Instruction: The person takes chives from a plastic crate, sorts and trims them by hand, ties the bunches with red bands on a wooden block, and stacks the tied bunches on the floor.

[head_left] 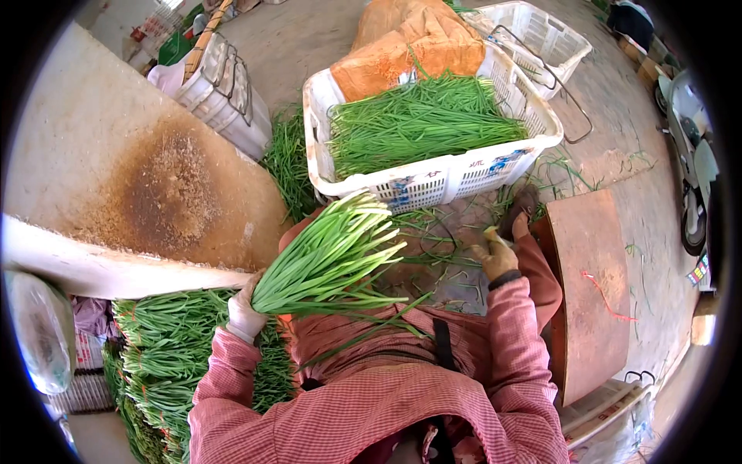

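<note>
My left hand (246, 311), in a pale glove, is closed around a thick bunch of green chives (325, 259). The bunch fans out to the right over my lap, pale cut ends up and to the right, with a few long loose stalks hanging over my trousers. Off to the right, my right hand (495, 257) wears a yellowish glove stained at the fingertips. Its fingers look apart, and I see nothing held in them. It is near my right knee, above loose stalks on the floor. In front, a white plastic crate (433, 182) holds a large heap of chives (425, 120).
Tied chive bundles (166, 352) are stacked at my lower left, below a stained pale tabletop (178, 185). An orange sack (413, 42) hangs over the crate's back. Behind it stands another white crate (533, 31). A wooden board (591, 294) and a parked scooter (696, 170) are on the right.
</note>
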`<state>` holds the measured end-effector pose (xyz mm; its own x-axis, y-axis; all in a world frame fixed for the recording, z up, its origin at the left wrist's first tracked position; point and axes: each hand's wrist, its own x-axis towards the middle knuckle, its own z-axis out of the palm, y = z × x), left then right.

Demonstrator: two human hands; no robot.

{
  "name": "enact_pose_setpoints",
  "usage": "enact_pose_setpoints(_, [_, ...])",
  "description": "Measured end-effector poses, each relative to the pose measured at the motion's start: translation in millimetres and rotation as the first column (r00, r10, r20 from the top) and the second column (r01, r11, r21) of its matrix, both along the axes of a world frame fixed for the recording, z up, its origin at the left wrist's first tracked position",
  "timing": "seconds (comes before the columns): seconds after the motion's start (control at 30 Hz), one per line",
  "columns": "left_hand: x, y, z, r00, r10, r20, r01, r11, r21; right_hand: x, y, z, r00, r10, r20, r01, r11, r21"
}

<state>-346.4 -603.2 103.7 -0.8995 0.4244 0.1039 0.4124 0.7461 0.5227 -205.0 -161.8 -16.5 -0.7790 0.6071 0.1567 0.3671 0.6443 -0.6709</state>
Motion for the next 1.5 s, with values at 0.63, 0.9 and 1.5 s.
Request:
enact_pose_setpoints(0.63, [35,2,18,0.955,-0.08,0.286,0.05,0.993,0.11,-75,-25,46,0.823,0.016,-0.569,-0.522,0.419,-0.743])
enact_pose_setpoints(0.9, [36,27,48,0.96,-0.144,0.241,0.162,0.985,-0.058,-97,-72,37,0.445,0.835,-0.323,-0.764,0.166,-0.624])
enact_pose_setpoints(1.5, [62,6,13,-0.106,-0.289,0.951,-0.431,0.875,0.218,22,-17,-37,0.993,0.014,0.118,0.097,0.476,-0.874])
